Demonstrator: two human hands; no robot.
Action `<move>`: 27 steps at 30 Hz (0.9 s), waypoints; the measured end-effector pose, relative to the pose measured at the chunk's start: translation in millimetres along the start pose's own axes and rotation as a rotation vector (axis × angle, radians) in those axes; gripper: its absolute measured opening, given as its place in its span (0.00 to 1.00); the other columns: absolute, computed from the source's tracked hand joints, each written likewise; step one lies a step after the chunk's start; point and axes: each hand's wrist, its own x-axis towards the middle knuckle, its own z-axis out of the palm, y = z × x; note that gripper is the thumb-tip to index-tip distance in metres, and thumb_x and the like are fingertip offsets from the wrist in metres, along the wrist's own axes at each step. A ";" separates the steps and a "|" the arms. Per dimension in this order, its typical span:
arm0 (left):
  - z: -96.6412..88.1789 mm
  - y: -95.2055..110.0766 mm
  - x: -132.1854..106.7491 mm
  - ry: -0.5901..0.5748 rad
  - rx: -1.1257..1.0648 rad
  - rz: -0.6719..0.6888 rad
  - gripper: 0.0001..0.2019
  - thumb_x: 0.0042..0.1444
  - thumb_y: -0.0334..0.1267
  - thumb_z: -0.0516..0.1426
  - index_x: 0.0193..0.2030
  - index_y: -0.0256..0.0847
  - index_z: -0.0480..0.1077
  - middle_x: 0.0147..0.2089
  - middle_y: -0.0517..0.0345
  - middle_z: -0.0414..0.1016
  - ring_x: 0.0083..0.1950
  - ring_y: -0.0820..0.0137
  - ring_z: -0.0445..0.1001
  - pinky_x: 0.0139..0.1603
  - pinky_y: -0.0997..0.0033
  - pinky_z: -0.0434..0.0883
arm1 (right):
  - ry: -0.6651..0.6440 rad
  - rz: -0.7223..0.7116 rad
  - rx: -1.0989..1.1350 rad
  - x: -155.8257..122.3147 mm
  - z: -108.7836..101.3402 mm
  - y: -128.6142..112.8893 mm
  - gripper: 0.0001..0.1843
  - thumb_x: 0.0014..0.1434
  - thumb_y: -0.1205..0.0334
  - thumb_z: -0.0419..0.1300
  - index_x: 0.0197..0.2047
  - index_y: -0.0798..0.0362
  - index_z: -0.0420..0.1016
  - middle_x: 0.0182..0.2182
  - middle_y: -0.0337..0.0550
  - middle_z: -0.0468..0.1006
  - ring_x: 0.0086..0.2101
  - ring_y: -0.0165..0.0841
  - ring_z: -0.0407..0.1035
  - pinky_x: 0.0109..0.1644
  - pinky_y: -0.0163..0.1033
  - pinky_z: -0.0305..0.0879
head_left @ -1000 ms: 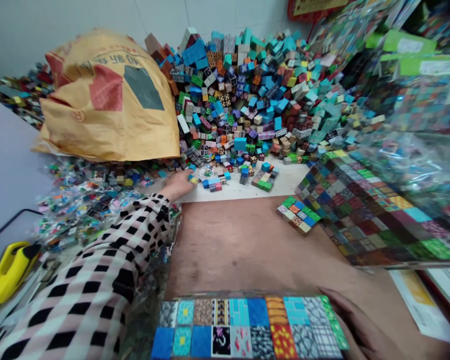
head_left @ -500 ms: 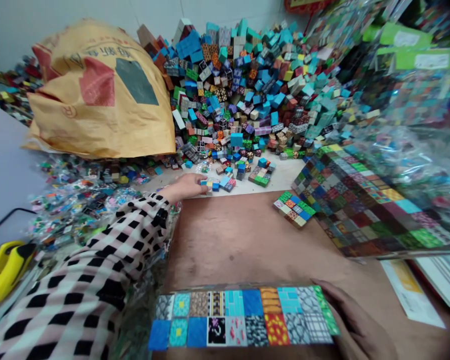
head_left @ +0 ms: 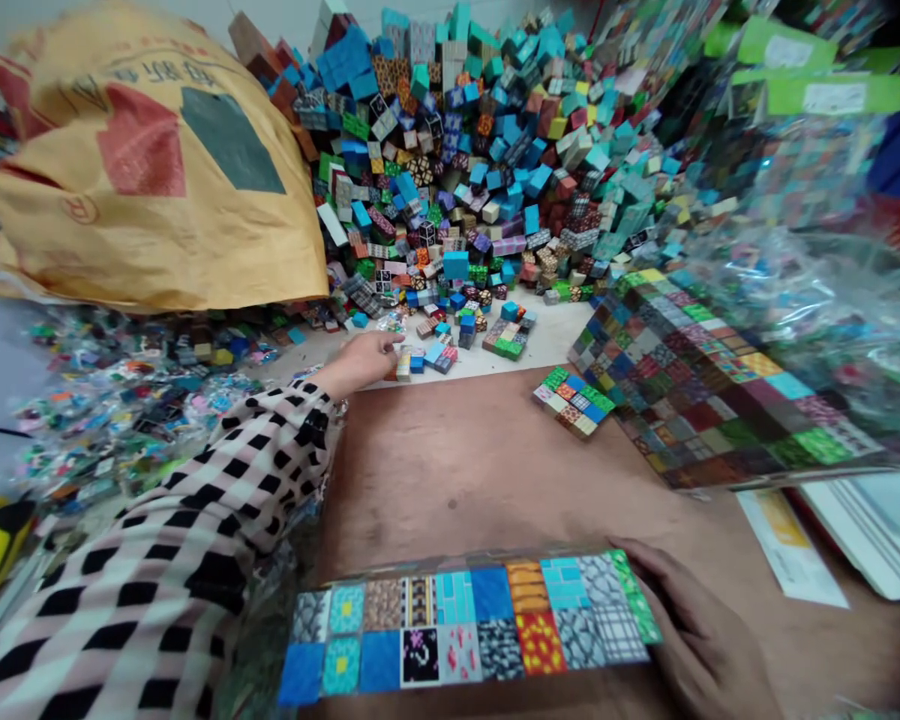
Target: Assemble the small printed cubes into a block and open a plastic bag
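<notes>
My left hand (head_left: 361, 362) reaches to the far edge of the brown board, its fingers bent and closed beside a few small blocks (head_left: 412, 362) in blue, cream and orange. Whatever sits under those fingertips is too small and hidden to make out. Near me, my right hand (head_left: 694, 630) grips the right end of a long slab of patterned cubes (head_left: 461, 630), two rows of printed squares facing me. The slab's left end reaches close to my checked left sleeve (head_left: 187, 560).
A large heap of patterned cubes (head_left: 457, 170) rises at the back. Left of it stands a yellow sack (head_left: 157, 220), above small plastic packets (head_left: 135, 410). A flat block piece (head_left: 574, 402) and a bigger block panel (head_left: 712, 390) lie right on the brown board (head_left: 420, 460).
The view has shifted slightly, so the scene sits further left and higher. My left fingers have bent and lifted a little by the small blocks. My right hand keeps its hold on the slab.
</notes>
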 end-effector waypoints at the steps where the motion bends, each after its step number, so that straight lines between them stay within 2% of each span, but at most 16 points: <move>1: -0.8 -3.2 -0.4 0.004 -0.002 -0.002 0.23 0.58 0.40 0.56 0.61 0.47 0.73 0.51 0.57 0.79 0.53 0.62 0.76 0.54 0.69 0.69 | -0.005 0.003 -0.001 0.3 -0.5 -0.3 0.13 0.67 0.56 0.54 0.47 0.50 0.77 0.39 0.43 0.85 0.37 0.34 0.81 0.39 0.30 0.76; 7: -7.5 -18.5 -7.7 0.016 -0.026 -0.010 0.25 0.56 0.39 0.55 0.61 0.42 0.73 0.51 0.54 0.79 0.50 0.64 0.76 0.51 0.71 0.71 | 0.013 -0.011 -0.023 0.8 -1.8 0.0 0.13 0.67 0.55 0.54 0.46 0.49 0.78 0.38 0.43 0.85 0.36 0.35 0.81 0.39 0.31 0.77; 13: -4.8 -13.2 -11.0 -0.010 -0.059 0.024 0.26 0.58 0.44 0.56 0.62 0.40 0.71 0.49 0.55 0.80 0.47 0.65 0.77 0.49 0.72 0.71 | 0.020 -0.038 -0.040 0.6 -1.3 0.9 0.13 0.67 0.55 0.54 0.45 0.49 0.78 0.38 0.43 0.85 0.35 0.35 0.81 0.38 0.31 0.77; 16: 0.1 -5.3 -7.5 -0.013 -0.062 0.031 0.28 0.57 0.49 0.58 0.62 0.38 0.71 0.50 0.51 0.80 0.49 0.62 0.77 0.51 0.71 0.71 | 0.027 -0.038 -0.033 0.4 -0.8 0.7 0.13 0.67 0.55 0.54 0.45 0.50 0.78 0.37 0.43 0.85 0.35 0.35 0.81 0.37 0.30 0.77; 19: 3.2 1.4 -3.1 -0.012 -0.051 0.033 0.33 0.52 0.51 0.63 0.62 0.37 0.71 0.55 0.49 0.78 0.53 0.57 0.76 0.53 0.68 0.71 | 0.016 -0.015 -0.021 0.4 -0.3 0.1 0.13 0.67 0.56 0.54 0.45 0.50 0.78 0.38 0.43 0.85 0.35 0.35 0.81 0.38 0.31 0.77; 27: 4.2 2.4 -2.1 -0.033 -0.042 0.044 0.31 0.49 0.44 0.64 0.62 0.42 0.71 0.61 0.53 0.75 0.61 0.58 0.72 0.60 0.68 0.68 | 0.010 -0.013 -0.012 -0.1 0.1 0.1 0.12 0.66 0.55 0.54 0.45 0.48 0.78 0.37 0.42 0.85 0.36 0.35 0.81 0.37 0.32 0.77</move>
